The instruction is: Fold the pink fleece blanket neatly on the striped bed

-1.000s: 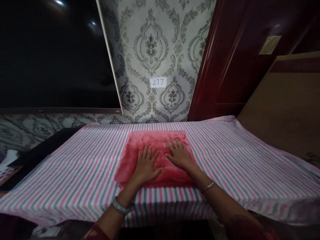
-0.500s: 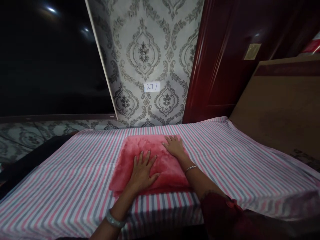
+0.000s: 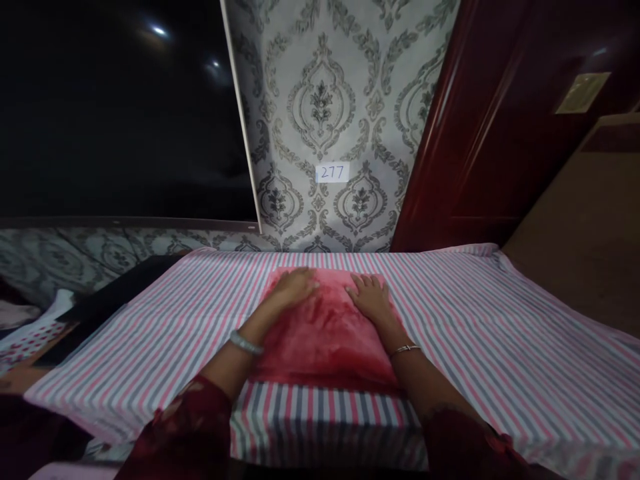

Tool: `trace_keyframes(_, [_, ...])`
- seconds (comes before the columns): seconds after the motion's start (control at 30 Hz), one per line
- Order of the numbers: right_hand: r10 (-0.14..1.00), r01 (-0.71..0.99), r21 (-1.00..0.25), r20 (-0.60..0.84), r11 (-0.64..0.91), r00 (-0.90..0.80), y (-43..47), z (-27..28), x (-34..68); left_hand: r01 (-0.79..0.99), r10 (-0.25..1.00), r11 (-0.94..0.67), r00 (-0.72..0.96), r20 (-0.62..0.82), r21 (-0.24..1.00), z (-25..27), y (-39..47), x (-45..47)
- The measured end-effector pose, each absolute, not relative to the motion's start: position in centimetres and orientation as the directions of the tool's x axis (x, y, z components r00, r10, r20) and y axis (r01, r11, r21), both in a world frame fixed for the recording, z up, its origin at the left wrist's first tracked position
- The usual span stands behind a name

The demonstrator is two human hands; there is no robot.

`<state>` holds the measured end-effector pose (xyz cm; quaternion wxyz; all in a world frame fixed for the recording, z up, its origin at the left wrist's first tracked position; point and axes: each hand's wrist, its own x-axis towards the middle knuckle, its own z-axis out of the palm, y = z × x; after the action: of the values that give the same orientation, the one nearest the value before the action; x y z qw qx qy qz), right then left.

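Observation:
A folded pink-red plush blanket [image 3: 325, 333] lies on a striped cloth [image 3: 200, 327] that covers the table. My left hand [image 3: 296, 287] rests on the blanket's far left part, its fingers stretched out and slightly blurred. On the far right part lies my right hand [image 3: 371, 297], palm down with the fingers spread. Neither hand grips the fabric. The blanket's surface shows darker and lighter patches in its pile between the two hands.
Behind the table rises a patterned wall with a paper label [image 3: 333, 172] reading 277. A large black screen [image 3: 120, 120] hangs at the left. A dark red door [image 3: 480, 133] and a brown board [image 3: 590, 227] stand at the right.
My left hand has slid forward from the blanket's near middle to its far left part. My right hand stays near the far right corner. The view has shifted left.

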<state>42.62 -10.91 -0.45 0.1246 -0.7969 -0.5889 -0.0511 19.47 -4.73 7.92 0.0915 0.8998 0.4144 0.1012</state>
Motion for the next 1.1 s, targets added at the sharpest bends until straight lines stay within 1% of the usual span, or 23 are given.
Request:
trace_keyframes(0.07, [0.925, 0.949, -0.148, 0.227, -0.277, 0.305, -11.0, -0.4, 42.6, 0.839, 0.860, -0.511, 0.501, 0.101, 0.187, 8.0, -2.3, 20.3])
trace_keyframes(0.1, [0.924, 0.949, -0.153, 0.228, -0.276, 0.306, -11.0, -0.4, 42.6, 0.874, 0.890, -0.456, 0.450, 0.074, 0.169, 7.6, -1.4, 20.6])
trace_keyframes(0.2, [0.923, 0.947, -0.173, 0.231, -0.272, 0.307, -11.0, -0.3, 42.6, 0.920, 0.934, -0.353, 0.357, 0.007, 0.171, 5.0, 0.3, 20.5])
trace_keyframes(0.3, [0.927, 0.947, -0.177, 0.223, -0.266, 0.302, -10.8, -0.4, 42.8, 0.918, 0.937, -0.343, 0.349, 0.006, 0.196, 2.6, 0.8, 19.8])
trace_keyframes(0.4, [0.929, 0.949, -0.170, 0.219, -0.264, 0.298, -10.7, -0.4, 42.9, 0.914, 0.936, -0.349, 0.351, 0.028, 0.207, 1.6, 0.8, 19.3])
trace_keyframes(0.5, [0.930, 0.948, -0.178, 0.217, -0.262, 0.298, -10.7, -0.3, 42.9, 0.915, 0.939, -0.343, 0.342, 0.040, 0.212, 1.5, 0.7, 19.2])
trace_keyframes(0.6, [0.928, 0.944, -0.193, 0.212, -0.268, 0.307, -10.9, -0.2, 42.8, 0.918, 0.942, -0.331, 0.335, 0.021, 0.217, 1.9, 0.7, 19.3])
trace_keyframes(0.73, [0.926, 0.943, -0.203, 0.220, -0.263, 0.306, -11.0, -0.1, 42.6, 0.931, 0.950, -0.309, 0.312, 0.014, 0.192, 3.6, 0.1, 19.8])
trace_keyframes(0.8, [0.925, 0.944, -0.205, 0.227, -0.260, 0.304, -11.0, -0.1, 42.6, 0.920, 0.934, -0.356, 0.352, 0.057, 0.165, 4.6, -1.5, 20.3])
trace_keyframes(0.9, [0.924, 0.943, -0.202, 0.227, -0.265, 0.308, -11.0, -0.1, 42.5, 0.831, 0.843, -0.536, 0.519, 0.142, 0.147, 4.7, -6.2, 21.2])
trace_keyframes(1.0, [0.928, 0.944, -0.190, 0.212, -0.268, 0.306, -11.2, -0.1, 42.6, 0.647, 0.658, -0.752, 0.729, 0.186, 0.126, 2.4, -12.0, 21.4])
trace_keyframes(1.03, [0.929, 0.945, -0.184, 0.206, -0.271, 0.306, -11.2, -0.1, 42.6, 0.608, 0.620, -0.784, 0.760, 0.193, 0.123, 1.4, -13.6, 21.3])
trace_keyframes(1.1, [0.934, 0.945, -0.165, 0.177, -0.283, 0.310, -11.3, 0.3, 42.6, 0.579, 0.589, -0.807, 0.773, 0.237, 0.118, -0.5, -15.9, 21.1])
